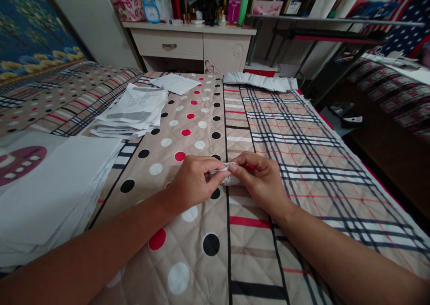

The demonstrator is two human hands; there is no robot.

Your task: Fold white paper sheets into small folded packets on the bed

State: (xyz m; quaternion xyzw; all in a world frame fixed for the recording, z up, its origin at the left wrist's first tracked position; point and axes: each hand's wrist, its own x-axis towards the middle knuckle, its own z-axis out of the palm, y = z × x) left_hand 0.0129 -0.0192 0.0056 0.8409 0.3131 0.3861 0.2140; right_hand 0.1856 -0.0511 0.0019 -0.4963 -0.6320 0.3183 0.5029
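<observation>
My left hand (195, 179) and my right hand (260, 179) meet over the middle of a quilted bedspread (302, 152). Both pinch a small folded piece of white paper (225, 174) between thumbs and fingertips. The paper is mostly hidden by my fingers, just above the quilt. A large stack of white sheets (50, 193) lies at my left. A messier pile of folded papers (132, 112) sits further back on the left.
A single white sheet (176, 83) and a grey-white folded strip (260, 81) lie at the bed's far edge. Beyond stands a cream dresser (191, 45) crowded with bottles and a blue clock (151, 10). A dark floor gap runs along the right.
</observation>
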